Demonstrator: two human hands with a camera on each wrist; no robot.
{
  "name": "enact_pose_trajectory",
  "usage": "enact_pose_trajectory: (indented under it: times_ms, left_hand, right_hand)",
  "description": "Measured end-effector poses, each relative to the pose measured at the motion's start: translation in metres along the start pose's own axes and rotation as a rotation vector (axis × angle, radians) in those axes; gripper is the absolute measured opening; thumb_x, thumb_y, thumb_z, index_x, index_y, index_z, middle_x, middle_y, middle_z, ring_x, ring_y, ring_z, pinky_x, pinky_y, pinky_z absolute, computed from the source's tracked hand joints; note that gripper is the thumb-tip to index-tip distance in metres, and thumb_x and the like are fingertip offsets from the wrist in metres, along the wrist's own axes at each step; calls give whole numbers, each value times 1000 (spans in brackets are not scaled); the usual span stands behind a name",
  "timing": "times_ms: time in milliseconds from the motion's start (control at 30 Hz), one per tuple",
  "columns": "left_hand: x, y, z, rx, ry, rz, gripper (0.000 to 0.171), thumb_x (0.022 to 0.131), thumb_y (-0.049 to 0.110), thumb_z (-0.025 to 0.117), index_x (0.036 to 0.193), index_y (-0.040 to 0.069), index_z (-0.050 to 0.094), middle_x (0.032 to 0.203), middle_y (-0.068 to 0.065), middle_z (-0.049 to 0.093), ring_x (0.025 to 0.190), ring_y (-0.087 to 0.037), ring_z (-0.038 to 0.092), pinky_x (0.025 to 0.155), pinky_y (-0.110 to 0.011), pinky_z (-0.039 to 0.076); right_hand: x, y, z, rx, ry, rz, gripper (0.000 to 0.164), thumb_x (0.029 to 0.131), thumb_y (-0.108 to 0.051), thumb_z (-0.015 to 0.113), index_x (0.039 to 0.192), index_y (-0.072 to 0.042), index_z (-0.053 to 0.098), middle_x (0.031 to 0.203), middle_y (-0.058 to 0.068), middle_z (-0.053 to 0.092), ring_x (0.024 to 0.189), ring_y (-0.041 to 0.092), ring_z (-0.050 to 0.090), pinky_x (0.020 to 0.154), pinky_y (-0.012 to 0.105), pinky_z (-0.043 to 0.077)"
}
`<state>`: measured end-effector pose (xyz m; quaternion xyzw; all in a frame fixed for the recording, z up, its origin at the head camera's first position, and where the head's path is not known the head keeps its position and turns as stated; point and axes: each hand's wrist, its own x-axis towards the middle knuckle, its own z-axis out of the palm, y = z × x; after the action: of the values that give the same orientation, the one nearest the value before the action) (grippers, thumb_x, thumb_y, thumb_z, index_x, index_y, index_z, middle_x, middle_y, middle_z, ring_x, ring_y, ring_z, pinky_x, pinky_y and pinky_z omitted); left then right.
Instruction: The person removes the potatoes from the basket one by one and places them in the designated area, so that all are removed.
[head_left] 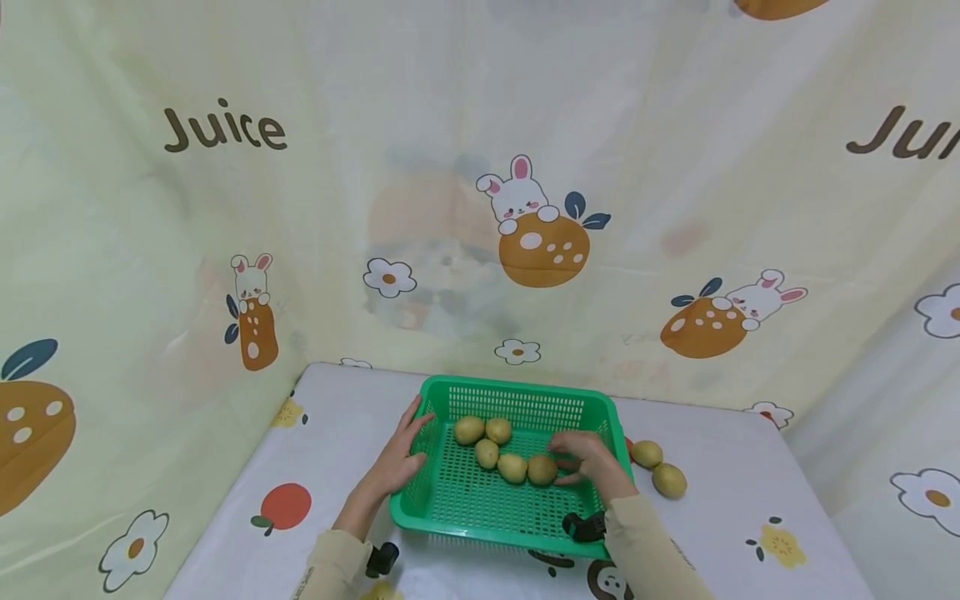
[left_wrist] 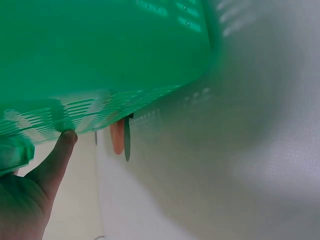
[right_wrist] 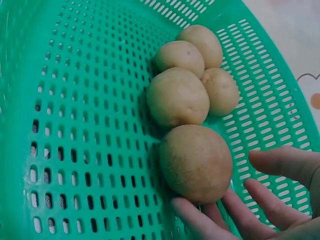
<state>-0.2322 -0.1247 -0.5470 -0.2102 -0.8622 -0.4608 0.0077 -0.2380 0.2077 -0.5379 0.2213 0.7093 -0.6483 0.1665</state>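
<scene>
A green plastic basket (head_left: 480, 533) with slotted walls stands on the table, holding several potatoes (head_left: 513, 468). My left hand (head_left: 397, 458) rests against the basket's left side, fingers extended along the rim. In the left wrist view its thumb (left_wrist: 60, 157) lies straight against the green wall, and its other fingers are mostly hidden. My right hand (head_left: 587, 458) reaches inside the basket by the nearest potato (right_wrist: 196, 164). Its fingers are spread, with fingertips right at that potato's lower side, while the thumb (right_wrist: 280, 161) stands apart from it.
Two more potatoes (head_left: 669, 481) lie on the table to the right of the basket. A printed white cloth (head_left: 300, 450) covers the table, and a printed curtain (head_left: 450, 167) hangs behind it. Black straps with small devices (head_left: 583, 527) sit at both wrists.
</scene>
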Motion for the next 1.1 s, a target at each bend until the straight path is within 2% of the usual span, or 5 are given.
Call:
enact_pose_trajectory:
  times_ms: [300,567,933,1100]
  left_hand:
    - [0,-2,1,-17,9,1,68,77,-3,51,145,-5,42,164,-16,9,148,-40,15,109,-67,24]
    - [1,-1,1,14,15,22,68,76,-4,50,143,-7,43,163,-20,10,146,-43,16,108,-68,24]
    - [0,-1,3,8,20,33,68,76,-3,49,143,-7,43,163,-20,10,146,-44,16,107,-70,24]
    - [0,-2,2,12,18,24,69,75,-2,49,144,-7,43,163,-19,11,147,-43,15,108,-68,24]
  right_hand:
    - [1,1,7,-68,-45,14,47,87,6,62,133,8,54,130,28,48,113,46,51,80,55,55]
    - [3,0,7,-107,-26,27,41,86,4,66,127,5,59,118,22,56,97,36,57,76,50,57]
    - [2,-2,3,-71,-22,16,42,89,3,61,131,6,57,114,19,60,97,35,59,76,50,57]
    - [0,-4,0,-43,-24,-9,42,91,1,59,133,6,55,122,22,58,106,39,57,76,49,57]
